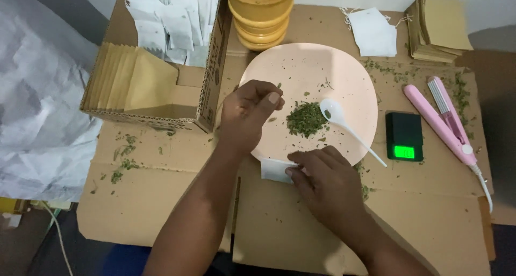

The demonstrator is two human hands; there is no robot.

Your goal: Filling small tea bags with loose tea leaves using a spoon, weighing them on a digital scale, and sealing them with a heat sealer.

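Near the table's front edge, the left hand [250,112] pinched herbs [306,118] while the right hand [322,182] gripped an unfilled white sachet [274,170].

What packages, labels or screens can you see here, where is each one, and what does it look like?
Small digital scale: right of the pink plate, black, with a glowing green screen.
Cardboard box: upper left, brown with dark print on its side, holding tan envelopes and white filter bags.
Tan envelope stack: top right corner, flat and square.
White filter bag: at the plate's near edge, under the right hand.
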